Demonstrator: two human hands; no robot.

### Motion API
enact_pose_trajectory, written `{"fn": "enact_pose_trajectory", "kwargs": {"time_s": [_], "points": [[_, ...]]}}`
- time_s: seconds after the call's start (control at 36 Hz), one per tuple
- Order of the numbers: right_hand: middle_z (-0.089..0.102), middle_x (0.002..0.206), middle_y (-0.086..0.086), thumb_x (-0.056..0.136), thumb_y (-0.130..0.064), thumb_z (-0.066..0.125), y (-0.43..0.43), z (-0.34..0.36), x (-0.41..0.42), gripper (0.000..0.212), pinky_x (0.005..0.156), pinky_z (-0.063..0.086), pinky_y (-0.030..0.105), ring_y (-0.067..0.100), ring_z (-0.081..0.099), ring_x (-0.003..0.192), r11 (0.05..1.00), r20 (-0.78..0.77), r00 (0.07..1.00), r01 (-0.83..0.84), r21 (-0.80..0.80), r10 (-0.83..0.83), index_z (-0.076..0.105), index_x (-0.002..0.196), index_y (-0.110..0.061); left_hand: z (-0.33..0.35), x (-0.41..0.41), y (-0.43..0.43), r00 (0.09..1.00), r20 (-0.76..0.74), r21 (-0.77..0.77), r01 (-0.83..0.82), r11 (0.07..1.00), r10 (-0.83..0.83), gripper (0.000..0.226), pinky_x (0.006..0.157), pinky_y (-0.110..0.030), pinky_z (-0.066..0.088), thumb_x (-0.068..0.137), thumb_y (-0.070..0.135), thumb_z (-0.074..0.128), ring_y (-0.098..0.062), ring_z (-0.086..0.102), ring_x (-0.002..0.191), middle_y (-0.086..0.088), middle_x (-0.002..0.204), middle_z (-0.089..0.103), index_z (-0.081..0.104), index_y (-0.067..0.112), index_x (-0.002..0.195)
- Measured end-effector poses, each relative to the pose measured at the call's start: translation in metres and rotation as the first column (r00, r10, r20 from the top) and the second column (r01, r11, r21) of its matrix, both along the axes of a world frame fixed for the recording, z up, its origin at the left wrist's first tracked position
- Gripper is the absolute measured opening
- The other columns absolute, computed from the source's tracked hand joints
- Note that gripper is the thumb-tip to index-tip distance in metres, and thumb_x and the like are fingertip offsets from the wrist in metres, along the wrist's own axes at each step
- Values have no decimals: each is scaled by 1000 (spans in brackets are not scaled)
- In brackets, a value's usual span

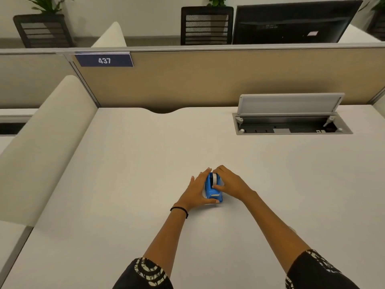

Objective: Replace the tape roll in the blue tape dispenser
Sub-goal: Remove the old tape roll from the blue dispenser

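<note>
A small blue tape dispenser point(213, 192) stands on the white desk point(129, 184), near its middle. A white tape roll point(214, 179) sits in its top, partly hidden by fingers. My left hand point(194, 189) wraps the dispenser's left side, thumb along its near end. My right hand point(230, 183) grips it from the right, fingers over the far end and thumb pressed on the top by the roll.
An open cable hatch point(291, 124) with a raised grey lid lies at the back right of the desk. A tan partition point(208, 78) with a "437" label point(104, 60) closes the far edge. A cream side divider point(48, 130) runs along the left.
</note>
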State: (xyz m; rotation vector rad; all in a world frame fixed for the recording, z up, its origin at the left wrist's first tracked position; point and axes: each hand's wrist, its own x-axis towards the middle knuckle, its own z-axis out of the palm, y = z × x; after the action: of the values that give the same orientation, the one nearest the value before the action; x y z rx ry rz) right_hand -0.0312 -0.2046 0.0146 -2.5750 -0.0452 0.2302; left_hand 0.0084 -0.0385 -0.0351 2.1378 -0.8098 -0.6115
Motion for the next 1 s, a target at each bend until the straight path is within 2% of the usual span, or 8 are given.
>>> {"fn": "enact_pose_trajectory", "kwargs": {"time_s": [0.22,0.39,0.58,0.67,0.75,0.86,0.94,1.0], "points": [[51,116,11,82,-25,65,6,3,9,42,75,44,29,24,54,96,996,-49,999,6,-91,-10,48,116,-9,4,-6,0,999,-21,-3,-30,1000,30,106,116,-46,-4,71,48,74,-18,14,144,4,156,15,2,27,146],[53,121,11,84,-25,63,4,8,8,45,87,44,35,27,53,104,998,-93,996,11,-55,-16,45,122,-9,6,-6,-1,999,-32,4,-30,1000,30,106,116,-45,-5,72,48,73,-20,10,145,3,157,14,0,27,146],[63,106,12,85,-19,61,-2,18,4,23,83,47,40,27,57,92,987,-91,995,44,158,-30,52,104,-12,10,-6,-1,999,-40,26,-26,999,27,106,117,-46,-5,73,44,74,-21,10,145,2,156,15,-1,24,146],[62,110,8,86,-23,61,-5,21,-1,27,88,47,40,26,58,99,973,-88,994,83,217,-65,51,109,-15,13,-7,-1,998,-53,37,-25,999,27,106,117,-47,-5,74,42,74,-21,11,145,2,156,14,-1,23,146],[58,120,4,84,-29,64,-7,21,-8,39,93,46,37,20,55,106,960,-75,990,133,246,-118,49,117,-17,16,-9,0,997,-75,53,-14,999,18,106,116,-46,-5,75,38,74,-19,13,144,2,157,13,-4,25,146],[56,113,2,80,-28,68,-8,22,-17,36,82,46,25,13,55,91,945,-8,984,172,280,-176,52,112,-19,19,-10,7,988,-156,61,24,998,-14,107,117,-42,0,77,33,73,-17,10,144,4,158,4,-9,27,145],[54,105,4,79,-23,70,-7,24,-27,34,73,45,15,14,55,84,941,44,979,177,287,-198,54,109,-18,27,-14,13,973,-231,42,-6,999,16,99,110,-25,14,78,31,72,-16,14,143,3,157,8,-1,27,146],[55,105,6,79,-19,70,-5,27,-36,36,68,47,11,14,55,83,927,58,974,190,323,-220,55,111,-16,35,-20,15,973,-212,10,-90,996,90,83,106,-23,18,84,31,66,-16,20,141,2,156,17,10,27,146]]}}
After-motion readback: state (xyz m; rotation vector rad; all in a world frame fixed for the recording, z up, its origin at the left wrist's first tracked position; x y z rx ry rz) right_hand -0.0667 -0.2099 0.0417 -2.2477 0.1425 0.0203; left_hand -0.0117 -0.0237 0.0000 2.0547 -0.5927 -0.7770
